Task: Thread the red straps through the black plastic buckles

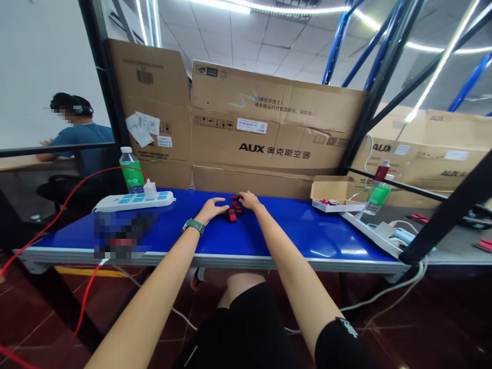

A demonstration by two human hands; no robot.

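Blue tabletop [303,230] carries a small cluster of red-and-black pieces [233,207] at its middle, between the person's 2 hands, apparently so that both can reach it equally. The left hand [212,210] lies open and nearly flat, fingers extended just beside the cluster and holding nothing, while the right hand [249,200] curls its fingers onto the top pieces, though whether it grips them cannot be told. A white power strip [134,201] and a green-labelled plastic bottle [130,177] sit to the left and an open cardboard box [332,187] to the right, seemingly kept out of the hands' way.
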